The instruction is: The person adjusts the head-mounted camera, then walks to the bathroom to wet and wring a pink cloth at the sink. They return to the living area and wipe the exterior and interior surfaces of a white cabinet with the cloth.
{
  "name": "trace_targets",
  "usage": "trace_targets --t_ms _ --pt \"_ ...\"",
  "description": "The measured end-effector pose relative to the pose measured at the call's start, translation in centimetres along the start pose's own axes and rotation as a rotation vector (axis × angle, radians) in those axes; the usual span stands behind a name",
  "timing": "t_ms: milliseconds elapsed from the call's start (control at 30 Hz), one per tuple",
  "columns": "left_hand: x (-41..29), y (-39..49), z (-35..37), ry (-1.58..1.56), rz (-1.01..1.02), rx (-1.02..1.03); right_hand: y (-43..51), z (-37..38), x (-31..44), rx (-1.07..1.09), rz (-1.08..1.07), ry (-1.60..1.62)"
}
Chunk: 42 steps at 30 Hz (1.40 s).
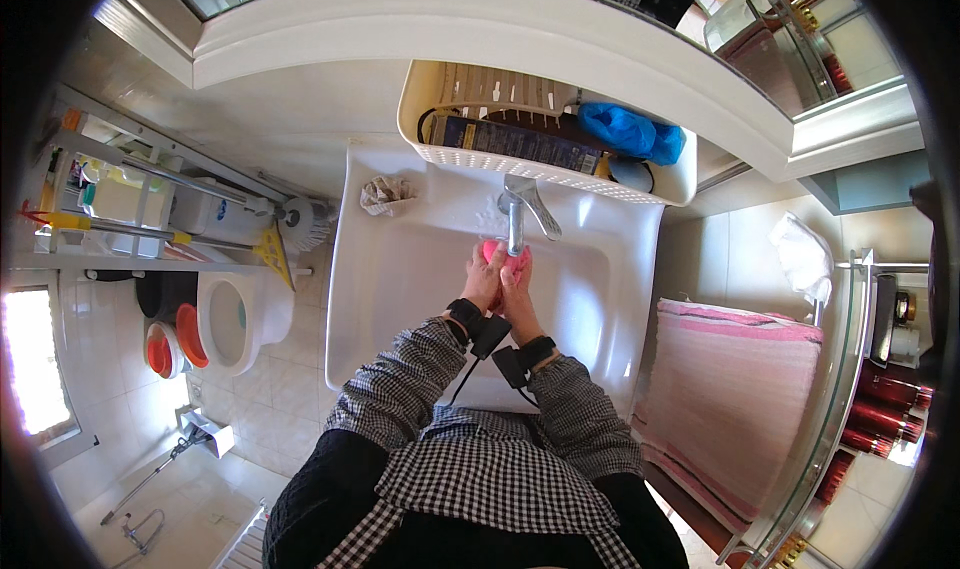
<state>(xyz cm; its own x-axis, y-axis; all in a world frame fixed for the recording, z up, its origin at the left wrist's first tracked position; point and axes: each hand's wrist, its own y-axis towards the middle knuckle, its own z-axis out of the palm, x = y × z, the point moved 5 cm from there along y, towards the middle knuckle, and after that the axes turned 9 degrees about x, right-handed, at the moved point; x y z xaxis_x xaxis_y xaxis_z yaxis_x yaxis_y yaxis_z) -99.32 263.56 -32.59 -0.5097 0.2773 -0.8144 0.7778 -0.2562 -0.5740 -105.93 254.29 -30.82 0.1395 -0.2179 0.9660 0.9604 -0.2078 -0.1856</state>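
Observation:
Both my hands are together under the spout of a chrome faucet (516, 228), over a white sink (390, 291). Between them is a bright pink cloth or sponge (491, 251); which of the two cannot be told. My left hand (484, 275) grips it from the left, and my right hand (516, 288) holds it from the right. The faucet's lever points to the lower right. A crumpled beige cloth (386, 195) lies on the sink's back left ledge.
A white perforated basket (540, 170) with a box and a blue plastic bag (626, 130) stands behind the faucet. A pink towel (735, 411) hangs at the right, below a white cloth (802, 258). A toilet (274, 318) and a toilet brush (304, 224) are at the left.

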Motion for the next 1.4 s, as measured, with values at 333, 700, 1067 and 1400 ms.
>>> trace_targets --t_ms 333,700,1067,1400 --pt "-0.3 -0.2 0.6 -0.291 0.058 0.415 1.6 -4.2 -2.6 -0.104 0.402 0.411" --pt "0.6 -1.7 1.0 -0.693 -0.404 0.749 0.9 -2.3 2.3 0.040 -0.213 -0.469" --pt "0.4 -1.4 2.1 -0.832 -0.147 0.473 2.5 -4.0 -2.4 -0.059 0.205 0.374" --pt "0.3 -0.4 0.5 -0.681 0.017 0.419 2.1 -1.7 0.1 0.150 0.199 0.774"
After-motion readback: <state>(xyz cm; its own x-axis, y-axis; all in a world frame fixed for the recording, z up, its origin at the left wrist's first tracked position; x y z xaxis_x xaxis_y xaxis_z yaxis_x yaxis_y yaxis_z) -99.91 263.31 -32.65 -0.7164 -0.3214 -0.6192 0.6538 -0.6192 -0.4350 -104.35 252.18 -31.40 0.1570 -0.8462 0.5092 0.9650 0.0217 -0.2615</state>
